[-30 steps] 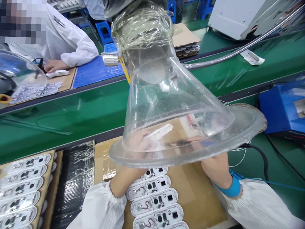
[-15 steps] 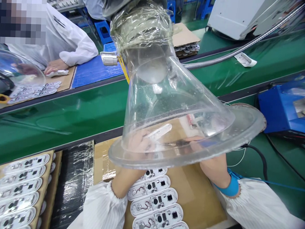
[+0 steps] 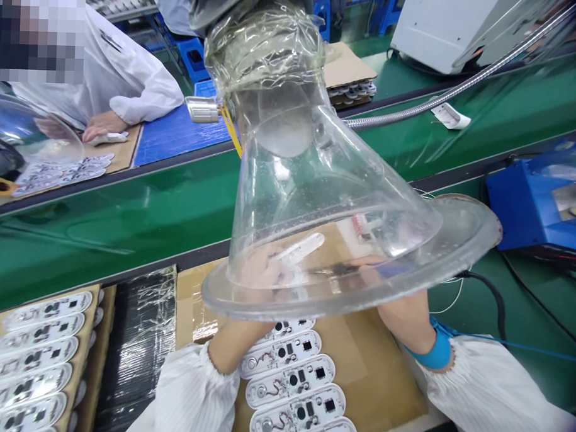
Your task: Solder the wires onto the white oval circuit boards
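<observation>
White casing (image 3: 303, 248) is pinched in my left hand (image 3: 261, 268), and my right hand (image 3: 371, 274) grips a slim dark tool (image 3: 338, 269) from the right; I'd best brace steadily and touch lightly under the clear hood (image 3: 288, 200), above the nearer row of casings (image 3: 292, 380).

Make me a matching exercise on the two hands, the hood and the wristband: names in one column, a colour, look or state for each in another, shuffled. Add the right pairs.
Column one:
1. Left hand
2. Right hand
3. Hood
4. Wristband

Column two:
A. Bright blue
B. Holds a thin dark tool
C. See-through
D. Holds a white shell

Right pairs: 1-D, 2-B, 3-C, 4-A.
</observation>
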Tool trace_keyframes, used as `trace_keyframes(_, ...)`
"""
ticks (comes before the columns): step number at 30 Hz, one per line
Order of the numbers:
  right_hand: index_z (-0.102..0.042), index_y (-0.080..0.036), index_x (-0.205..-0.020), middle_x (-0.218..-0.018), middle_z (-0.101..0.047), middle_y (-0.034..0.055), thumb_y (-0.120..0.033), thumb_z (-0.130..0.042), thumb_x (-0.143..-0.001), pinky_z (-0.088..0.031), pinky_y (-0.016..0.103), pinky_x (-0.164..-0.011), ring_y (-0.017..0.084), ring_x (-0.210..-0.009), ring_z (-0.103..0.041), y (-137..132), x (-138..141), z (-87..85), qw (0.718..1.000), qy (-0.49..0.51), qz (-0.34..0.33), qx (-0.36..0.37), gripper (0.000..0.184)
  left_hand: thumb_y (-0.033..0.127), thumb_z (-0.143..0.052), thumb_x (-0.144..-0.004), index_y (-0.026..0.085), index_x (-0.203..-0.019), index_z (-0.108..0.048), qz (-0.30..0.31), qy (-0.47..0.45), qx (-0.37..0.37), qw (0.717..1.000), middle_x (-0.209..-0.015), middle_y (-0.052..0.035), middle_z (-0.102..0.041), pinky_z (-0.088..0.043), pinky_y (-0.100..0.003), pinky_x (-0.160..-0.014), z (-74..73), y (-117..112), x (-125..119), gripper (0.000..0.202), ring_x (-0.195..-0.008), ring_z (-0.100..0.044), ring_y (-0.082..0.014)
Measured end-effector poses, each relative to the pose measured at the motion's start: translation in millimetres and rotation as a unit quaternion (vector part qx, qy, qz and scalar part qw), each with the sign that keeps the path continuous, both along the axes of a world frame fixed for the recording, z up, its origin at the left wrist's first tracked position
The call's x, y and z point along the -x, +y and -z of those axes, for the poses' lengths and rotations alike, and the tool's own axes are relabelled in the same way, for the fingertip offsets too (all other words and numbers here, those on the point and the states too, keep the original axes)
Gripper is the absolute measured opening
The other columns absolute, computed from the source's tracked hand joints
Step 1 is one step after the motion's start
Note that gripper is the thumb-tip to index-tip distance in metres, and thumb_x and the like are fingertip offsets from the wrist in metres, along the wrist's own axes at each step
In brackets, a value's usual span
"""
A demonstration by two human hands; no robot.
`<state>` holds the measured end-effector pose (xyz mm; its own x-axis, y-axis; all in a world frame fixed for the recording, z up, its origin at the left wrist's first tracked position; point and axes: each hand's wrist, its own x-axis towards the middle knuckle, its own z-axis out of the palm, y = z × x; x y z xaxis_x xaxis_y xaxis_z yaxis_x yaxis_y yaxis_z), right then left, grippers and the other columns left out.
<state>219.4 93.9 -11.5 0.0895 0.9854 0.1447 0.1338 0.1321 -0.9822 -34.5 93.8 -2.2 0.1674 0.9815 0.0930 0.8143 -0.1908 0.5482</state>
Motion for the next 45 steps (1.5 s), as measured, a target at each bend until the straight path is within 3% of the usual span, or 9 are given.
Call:
trace_keyframes(21,-0.082,-0.024,-0.097,-0.077,-0.079,0.0024,-0.027,-0.077,-0.097,-0.063,0.030,-0.061,0.020,-0.064,-0.076,-0.4,1.1,3.9,1.000,0.019,-0.013,-0.012,0.007,0.029,-0.059,-0.098,0.028,-0.099,-0.077,-0.002,-0.001,-0.006,1.000,-0.098,-0.0082,-0.075,-0.057,-0.045,-0.090,0.7,1.3,1.6,0.018,-0.108,-0.070,-0.0316)
trace_keyframes(37,-0.082,-0.026,-0.101,-0.081,-0.080,0.0010,-0.021,-0.074,-0.099,-0.062,0.027,-0.059,0.019,-0.066,-0.078,-0.1,0.2,8.4,0.999,0.021,-0.030,-0.030,0.009,0.023,-0.060,-0.098,0.027,-0.092,-0.074,0.002,0.011,-0.008,1.000,-0.100,-0.0068,-0.076,-0.056,-0.043,-0.091,4.7,2.7,2.8,0.015,-0.107,-0.070,-0.0300)
trace_keyframes(45,-0.082,-0.026,-0.098,-0.078,-0.080,-0.0009,-0.015,-0.073,-0.097,-0.062,0.025,-0.059,0.016,-0.061,-0.077,1.7,-0.8,2.2,0.998,0.005,-0.010,-0.055,0.015,0.022,-0.059,-0.097,0.026,-0.096,-0.074,0.010,0.008,-0.020,1.000,-0.101,-0.0082,-0.075,-0.056,-0.045,-0.094,7.8,3.1,4.0,0.016,-0.109,-0.069,-0.0306)
